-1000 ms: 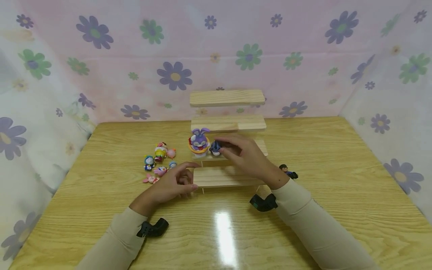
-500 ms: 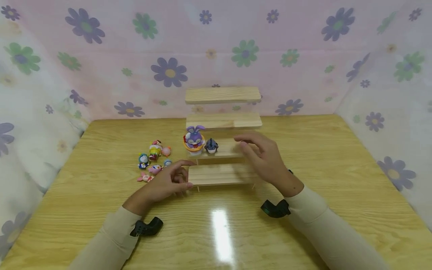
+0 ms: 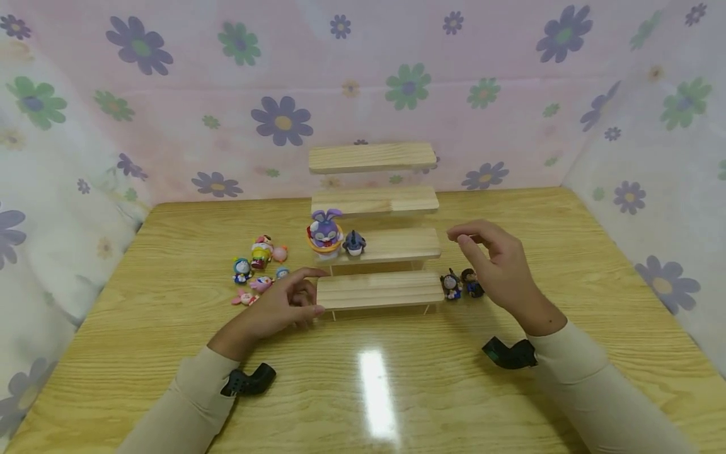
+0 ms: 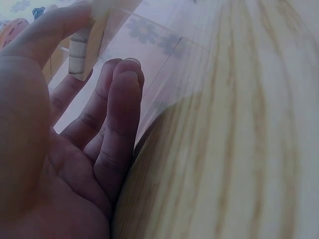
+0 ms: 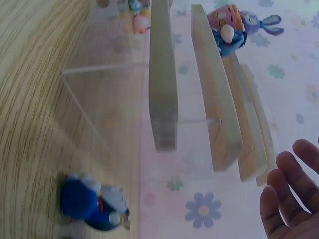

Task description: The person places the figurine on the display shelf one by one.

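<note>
One purple rabbit [image 3: 326, 234] and one grey figure [image 3: 354, 243] stand towards nine o'clock on the head view's second-lowest shelf [image 3: 403, 244], the figure just released, self-standing. Left wrist: left hand [image 4: 75, 164], dimly seen, seems clamped on the lowest shelf [image 4: 239, 124]. Right wrist: right hand [image 5: 299, 219], four o'clock, fingers loosely apart, empty.

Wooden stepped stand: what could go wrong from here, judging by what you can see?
The left hand holds the left end of the lowest board; a tug might jolt the stand and topple the purple rabbit figurine or grey figurine on the next board up.
Those two stand close together, so nudging one could tip the other.
The right hand is near two figurines on the table; lowering it carelessly could knock them.
</note>
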`<control>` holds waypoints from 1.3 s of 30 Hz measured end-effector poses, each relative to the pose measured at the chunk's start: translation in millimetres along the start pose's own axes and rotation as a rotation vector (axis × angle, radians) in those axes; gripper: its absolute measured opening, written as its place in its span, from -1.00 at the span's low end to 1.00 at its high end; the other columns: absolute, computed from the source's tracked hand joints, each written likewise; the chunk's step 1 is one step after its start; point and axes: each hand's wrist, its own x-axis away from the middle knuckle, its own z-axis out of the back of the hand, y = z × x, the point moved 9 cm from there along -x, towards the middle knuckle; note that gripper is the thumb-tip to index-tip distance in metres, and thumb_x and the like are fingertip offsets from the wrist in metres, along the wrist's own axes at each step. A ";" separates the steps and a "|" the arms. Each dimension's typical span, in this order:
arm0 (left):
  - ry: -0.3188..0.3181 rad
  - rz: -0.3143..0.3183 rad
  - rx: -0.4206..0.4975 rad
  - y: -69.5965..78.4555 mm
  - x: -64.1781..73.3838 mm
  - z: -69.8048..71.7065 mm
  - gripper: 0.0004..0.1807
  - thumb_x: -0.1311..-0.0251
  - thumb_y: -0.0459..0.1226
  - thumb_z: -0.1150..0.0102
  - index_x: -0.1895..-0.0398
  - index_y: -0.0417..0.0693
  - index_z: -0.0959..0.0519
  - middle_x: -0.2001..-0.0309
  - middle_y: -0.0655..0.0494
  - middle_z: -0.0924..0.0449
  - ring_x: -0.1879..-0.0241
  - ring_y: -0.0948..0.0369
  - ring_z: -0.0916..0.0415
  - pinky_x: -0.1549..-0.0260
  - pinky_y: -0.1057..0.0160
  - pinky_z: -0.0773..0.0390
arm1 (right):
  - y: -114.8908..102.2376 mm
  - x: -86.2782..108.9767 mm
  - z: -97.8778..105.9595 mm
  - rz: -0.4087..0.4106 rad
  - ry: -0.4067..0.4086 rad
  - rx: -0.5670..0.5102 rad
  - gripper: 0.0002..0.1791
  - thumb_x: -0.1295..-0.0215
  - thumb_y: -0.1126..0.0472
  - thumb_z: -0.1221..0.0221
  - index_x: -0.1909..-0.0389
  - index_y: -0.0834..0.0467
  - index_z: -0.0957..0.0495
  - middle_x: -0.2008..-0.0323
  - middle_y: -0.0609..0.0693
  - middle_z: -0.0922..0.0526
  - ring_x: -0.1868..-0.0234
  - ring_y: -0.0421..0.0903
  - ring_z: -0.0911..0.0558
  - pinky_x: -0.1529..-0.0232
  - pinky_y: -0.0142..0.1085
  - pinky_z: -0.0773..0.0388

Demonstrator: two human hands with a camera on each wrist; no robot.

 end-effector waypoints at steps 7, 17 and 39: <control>-0.006 -0.001 0.005 1.1 1.1 -1.6 -0.33 -0.30 -0.30 -0.29 -0.44 -0.02 -0.27 0.22 -0.09 -0.50 0.48 0.15 -0.61 0.54 0.15 -0.63 | 22.5 3.9 9.2 -0.111 -0.042 0.115 -0.77 -0.52 0.31 -0.03 0.01 0.23 -0.64 0.07 0.08 -0.68 0.05 -0.48 -0.56 0.00 -0.58 -0.43; 0.005 -0.007 -0.015 -1.3 0.9 -1.0 -0.34 -0.30 -0.29 -0.29 -0.44 -0.01 -0.29 0.23 -0.06 -0.49 0.50 0.15 -0.59 0.56 0.14 -0.62 | 59.5 7.4 9.8 -0.232 -0.193 0.220 -0.76 -0.55 0.11 -0.04 -0.01 0.09 -0.63 0.04 0.04 -0.68 0.11 -0.46 -0.53 0.05 -0.44 -0.48; 0.011 -0.005 -0.001 -0.1 0.0 0.6 -0.34 -0.30 -0.29 -0.30 -0.43 0.01 -0.29 0.25 -0.03 -0.51 0.49 0.15 -0.60 0.56 0.14 -0.63 | 91.9 24.7 -23.7 -0.288 -0.579 0.239 -0.59 -0.39 0.04 -0.25 -0.16 0.14 -0.56 -0.12 0.06 -0.61 -0.08 0.07 -0.61 -0.11 0.12 -0.55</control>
